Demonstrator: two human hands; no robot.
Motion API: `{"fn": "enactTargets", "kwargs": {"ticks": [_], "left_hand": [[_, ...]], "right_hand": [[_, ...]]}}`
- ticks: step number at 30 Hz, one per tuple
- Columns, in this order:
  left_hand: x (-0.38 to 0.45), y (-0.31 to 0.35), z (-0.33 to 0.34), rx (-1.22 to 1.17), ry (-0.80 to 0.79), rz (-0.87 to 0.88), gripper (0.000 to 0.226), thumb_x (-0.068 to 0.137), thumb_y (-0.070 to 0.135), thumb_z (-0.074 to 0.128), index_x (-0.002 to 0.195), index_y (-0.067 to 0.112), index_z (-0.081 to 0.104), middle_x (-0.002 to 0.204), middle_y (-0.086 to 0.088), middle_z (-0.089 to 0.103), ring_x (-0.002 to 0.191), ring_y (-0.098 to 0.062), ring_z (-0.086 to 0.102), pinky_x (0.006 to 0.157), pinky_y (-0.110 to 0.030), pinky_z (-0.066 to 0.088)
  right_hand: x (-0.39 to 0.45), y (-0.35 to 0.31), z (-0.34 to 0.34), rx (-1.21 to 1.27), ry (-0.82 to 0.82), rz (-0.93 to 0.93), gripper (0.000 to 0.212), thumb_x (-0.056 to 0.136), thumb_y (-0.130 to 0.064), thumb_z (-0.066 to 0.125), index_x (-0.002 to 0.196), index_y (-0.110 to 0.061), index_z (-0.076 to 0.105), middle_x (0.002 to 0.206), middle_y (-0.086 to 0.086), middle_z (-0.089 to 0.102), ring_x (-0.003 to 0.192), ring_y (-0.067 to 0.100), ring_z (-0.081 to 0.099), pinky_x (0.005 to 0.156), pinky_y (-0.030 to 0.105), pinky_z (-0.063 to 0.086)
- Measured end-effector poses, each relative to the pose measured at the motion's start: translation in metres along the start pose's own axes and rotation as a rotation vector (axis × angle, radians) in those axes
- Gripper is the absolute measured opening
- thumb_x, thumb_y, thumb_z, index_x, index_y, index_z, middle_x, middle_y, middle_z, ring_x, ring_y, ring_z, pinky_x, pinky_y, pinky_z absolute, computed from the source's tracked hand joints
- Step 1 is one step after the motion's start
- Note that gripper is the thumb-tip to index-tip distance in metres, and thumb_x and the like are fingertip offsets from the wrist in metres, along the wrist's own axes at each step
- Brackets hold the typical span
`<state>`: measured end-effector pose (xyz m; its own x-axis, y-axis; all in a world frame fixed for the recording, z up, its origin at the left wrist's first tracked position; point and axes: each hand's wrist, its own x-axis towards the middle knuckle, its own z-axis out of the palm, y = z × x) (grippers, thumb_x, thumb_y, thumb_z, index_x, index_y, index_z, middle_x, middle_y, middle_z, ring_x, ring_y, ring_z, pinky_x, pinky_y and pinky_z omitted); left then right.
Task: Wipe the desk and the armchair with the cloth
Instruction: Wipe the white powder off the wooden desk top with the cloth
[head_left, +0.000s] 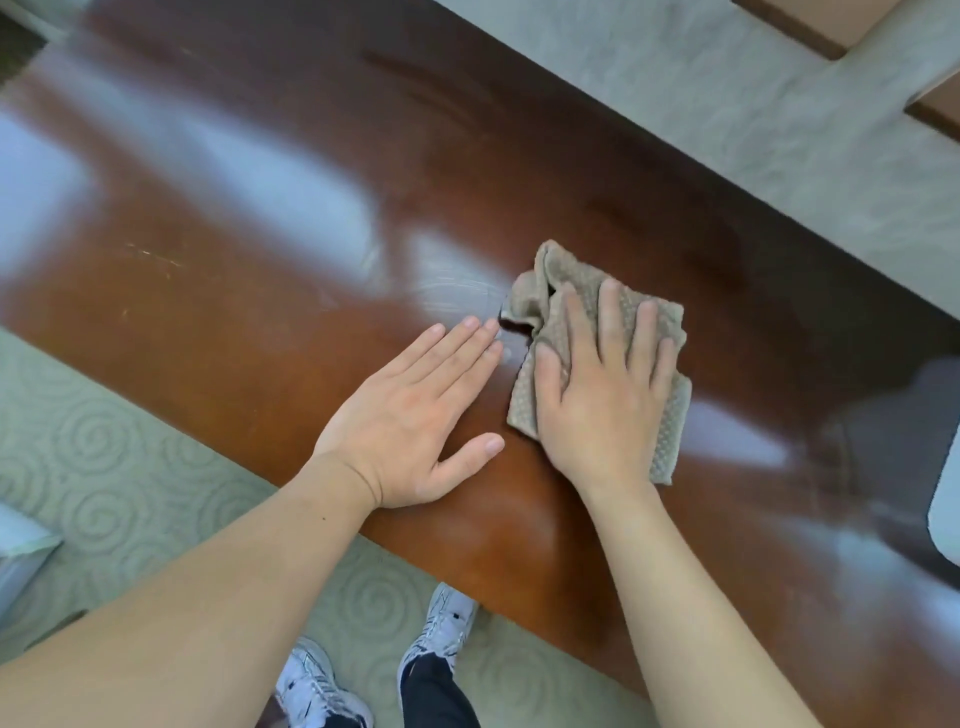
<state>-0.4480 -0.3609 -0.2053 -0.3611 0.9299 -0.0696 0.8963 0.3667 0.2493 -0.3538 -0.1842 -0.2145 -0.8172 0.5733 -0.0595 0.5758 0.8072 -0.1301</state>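
Observation:
A glossy reddish-brown wooden desk (249, 291) runs diagonally across the view. A crumpled beige textured cloth (558, 288) lies on it right of centre. My right hand (602, 384) presses flat on the cloth, fingers spread over it. My left hand (415, 415) rests flat on the bare desk just left of the cloth, fingers together and thumb out, holding nothing. Faint wipe streaks show on the wood beyond my left fingertips. No armchair can be made out in this view.
Pale green carpet (104, 467) with a swirl pattern lies in front of the desk, where my two white shoes (447, 618) stand. A light wall (779, 130) runs behind the desk. A white object (948, 499) pokes in at the right edge.

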Motion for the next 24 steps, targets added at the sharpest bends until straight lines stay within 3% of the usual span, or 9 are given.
{"fn": "enactTargets", "kwargs": {"ticks": [4, 8, 12, 16, 20, 24], "left_hand": [[-0.001, 0.000, 0.001, -0.021, 0.025, -0.008, 0.080, 0.101, 0.058, 0.020, 0.158, 0.002, 0.019, 0.167, -0.012, 0.011, 0.156, -0.024, 0.007, 0.127, -0.041, 0.009], [-0.001, 0.000, 0.002, -0.039, 0.049, -0.017, 0.081, 0.101, 0.058, 0.019, 0.158, 0.002, 0.016, 0.167, -0.013, 0.010, 0.156, -0.024, 0.006, 0.127, -0.039, 0.007], [-0.004, 0.001, 0.002, -0.063, 0.102, -0.039, 0.081, 0.100, 0.058, 0.019, 0.158, 0.001, 0.020, 0.166, -0.016, 0.014, 0.156, -0.026, 0.011, 0.127, -0.041, 0.011], [-0.013, 0.003, -0.002, -0.128, 0.280, -0.048, 0.073, 0.102, 0.046, 0.034, 0.150, -0.009, 0.034, 0.160, -0.025, 0.028, 0.151, -0.035, 0.024, 0.123, -0.047, 0.026], [-0.026, 0.012, -0.012, -0.168, 0.266, -0.043, 0.068, 0.101, 0.041, 0.037, 0.145, -0.010, 0.042, 0.155, -0.026, 0.036, 0.147, -0.039, 0.034, 0.119, -0.049, 0.033], [-0.068, 0.032, -0.016, -0.338, 0.432, -0.243, 0.063, 0.102, 0.037, 0.035, 0.143, -0.009, 0.046, 0.153, -0.025, 0.041, 0.145, -0.035, 0.039, 0.117, -0.048, 0.036]], "right_hand": [[0.082, -0.006, -0.003, 0.007, -0.008, 0.097, 0.058, 0.102, -0.051, 0.022, 0.157, -0.036, 0.017, 0.168, -0.001, 0.012, 0.154, 0.033, 0.004, 0.123, 0.055, 0.004], [0.097, -0.006, -0.005, 0.033, -0.030, 0.066, 0.058, 0.102, -0.053, 0.021, 0.157, -0.037, 0.016, 0.168, -0.002, 0.008, 0.154, 0.032, 0.000, 0.123, 0.053, 0.000], [0.037, -0.009, -0.005, 0.025, -0.010, 0.025, 0.058, 0.101, -0.054, 0.027, 0.156, -0.036, 0.023, 0.167, 0.000, 0.012, 0.154, 0.032, 0.005, 0.123, 0.050, 0.004], [-0.062, -0.025, 0.002, 0.025, 0.003, -0.022, 0.059, 0.099, -0.054, 0.035, 0.155, -0.035, 0.029, 0.166, 0.002, 0.018, 0.153, 0.033, 0.010, 0.123, 0.052, 0.009], [-0.138, -0.043, 0.006, 0.113, -0.006, -0.063, 0.056, 0.095, -0.046, 0.038, 0.150, -0.033, 0.042, 0.163, 0.000, 0.028, 0.152, 0.032, 0.018, 0.121, 0.055, 0.016], [-0.181, -0.060, 0.003, 0.274, -0.035, -0.059, 0.050, 0.096, -0.037, 0.042, 0.146, -0.038, 0.045, 0.162, -0.006, 0.028, 0.153, 0.026, 0.013, 0.123, 0.050, 0.010]]}}
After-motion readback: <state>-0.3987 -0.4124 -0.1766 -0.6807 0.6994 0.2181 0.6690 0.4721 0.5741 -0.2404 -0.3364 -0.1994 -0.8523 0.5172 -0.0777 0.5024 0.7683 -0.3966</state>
